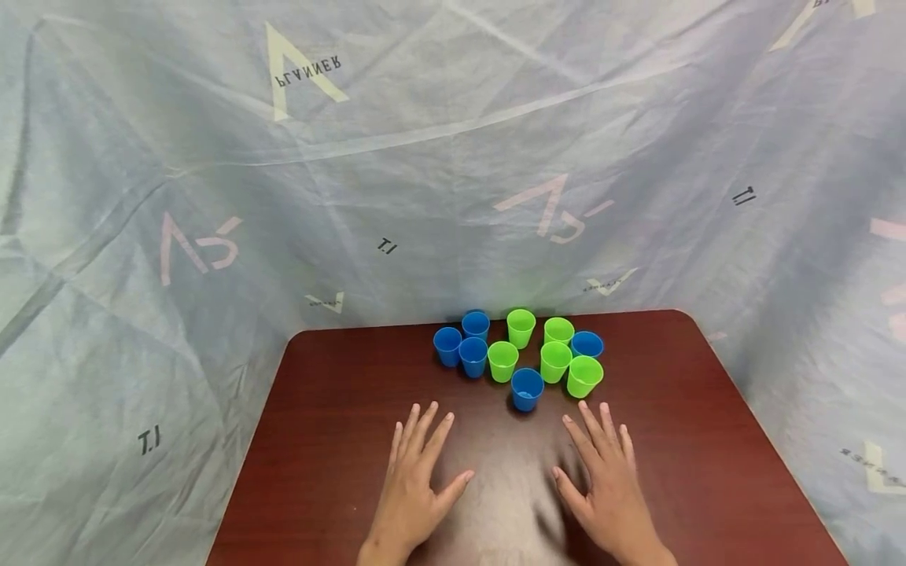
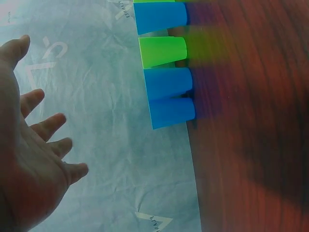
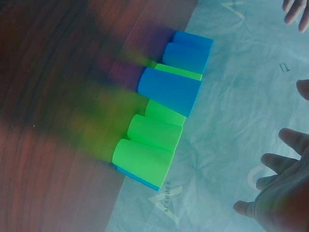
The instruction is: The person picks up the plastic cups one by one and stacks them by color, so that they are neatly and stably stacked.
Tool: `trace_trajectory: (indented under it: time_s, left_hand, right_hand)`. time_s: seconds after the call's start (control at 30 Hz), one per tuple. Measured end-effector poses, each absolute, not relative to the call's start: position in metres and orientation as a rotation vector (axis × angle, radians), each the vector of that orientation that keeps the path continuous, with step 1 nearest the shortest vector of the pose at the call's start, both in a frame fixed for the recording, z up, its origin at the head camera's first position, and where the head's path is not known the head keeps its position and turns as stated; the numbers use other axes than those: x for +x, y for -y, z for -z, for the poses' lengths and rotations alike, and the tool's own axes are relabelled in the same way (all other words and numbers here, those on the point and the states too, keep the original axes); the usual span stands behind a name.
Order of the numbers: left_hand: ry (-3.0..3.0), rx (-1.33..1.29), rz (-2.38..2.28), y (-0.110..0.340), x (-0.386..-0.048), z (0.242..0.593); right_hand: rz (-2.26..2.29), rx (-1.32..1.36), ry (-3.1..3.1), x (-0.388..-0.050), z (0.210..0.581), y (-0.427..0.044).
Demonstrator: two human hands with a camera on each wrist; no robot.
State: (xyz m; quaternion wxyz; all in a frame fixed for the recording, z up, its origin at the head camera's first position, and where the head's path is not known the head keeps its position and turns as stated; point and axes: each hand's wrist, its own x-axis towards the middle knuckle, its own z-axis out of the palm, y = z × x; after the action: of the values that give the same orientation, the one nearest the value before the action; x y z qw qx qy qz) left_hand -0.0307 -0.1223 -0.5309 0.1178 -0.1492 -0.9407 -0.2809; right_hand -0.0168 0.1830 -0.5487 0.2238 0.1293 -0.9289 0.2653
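Note:
Several blue and green plastic cups stand upright, mouths up, near the far edge of the table. One blue cup (image 1: 526,391) is closest to me, at the front of the group. To its left are a green cup (image 1: 503,362) and a cluster of blue cups (image 1: 473,358); to its right, green cups (image 1: 584,377) partly hide another blue cup (image 1: 587,343). My left hand (image 1: 416,487) is spread over the table, short of the cups, touching none. Across from it my right hand (image 1: 610,491), fingers likewise spread, hovers below the right-hand green cups and holds nothing.
The dark red-brown table (image 1: 318,456) has rounded far corners. Grey printed cloth (image 1: 425,196) hangs behind it and along both sides, close behind the rear cups.

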Motion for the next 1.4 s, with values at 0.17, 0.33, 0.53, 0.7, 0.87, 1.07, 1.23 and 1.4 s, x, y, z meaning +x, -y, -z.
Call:
trace_trajectory:
  time_s: [0.17, 0.33, 0.53, 0.7, 0.87, 1.07, 1.23, 1.4]
  left_hand:
    - [2.771, -0.455, 0.887, 0.122, -0.026, 0.532]
    - [2.736, -0.487, 0.893, 0.122, -0.022, 0.535]
    - [2.695, -0.474, 0.876, 0.125, -0.021, 0.539]
    - [2.721, -0.453, 0.923, 0.127, -0.019, 0.542]
    - [2.779, -0.438, 0.990, 0.125, -0.014, 0.547]
    - [2.803, -0.452, 0.960, 0.118, -0.007, 0.554]
    - [2.781, -0.460, 0.937, 0.115, -0.003, 0.559]
    - [2.756, -0.463, 0.938, 0.116, -0.001, 0.562]
  right_hand:
    - [-0.778, 0.349, 2.569, -0.016, 0.553, -0.182]
    - [-0.811, 0.337, 2.582, -0.018, 0.555, -0.182]
    - [-0.808, 0.350, 2.580, -0.024, 0.554, -0.183]
    - [-0.809, 0.372, 2.571, -0.028, 0.556, -0.182]
    - [-0.826, 0.408, 2.562, -0.036, 0.557, -0.179]
    - [-0.865, 0.430, 2.588, -0.046, 0.558, -0.176]
    - [-0.861, 0.425, 2.632, -0.052, 0.556, -0.172]
    - [-0.849, 0.431, 2.647, -0.058, 0.555, -0.168]
